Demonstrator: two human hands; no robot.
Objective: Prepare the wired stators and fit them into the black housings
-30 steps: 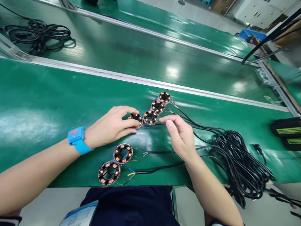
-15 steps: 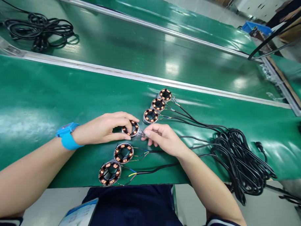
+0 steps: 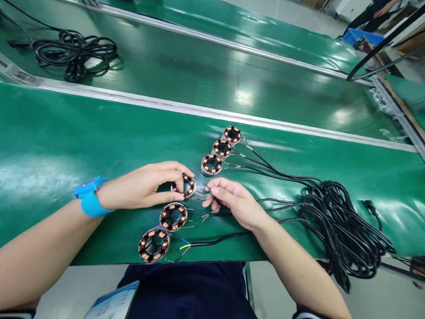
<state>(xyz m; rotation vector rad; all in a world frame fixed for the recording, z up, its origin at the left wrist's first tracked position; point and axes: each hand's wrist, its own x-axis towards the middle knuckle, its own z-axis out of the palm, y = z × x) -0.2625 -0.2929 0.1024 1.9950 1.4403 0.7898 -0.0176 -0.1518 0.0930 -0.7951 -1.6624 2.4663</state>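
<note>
Cable bundle: lay heaped in black loops.
Green bench top: stretched beneath the bundle and left of it.
Plug: rested just beyond the bundle.
Three copper-wound rings: stood in a close row, left of the bundle.
Two nearer rings: lay close together, farther left of it.

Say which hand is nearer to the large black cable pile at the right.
Right. The right hand is left of the black cable pile, pinching thin wires; the left hand is farther left, holding a copper-wound ring.
</note>
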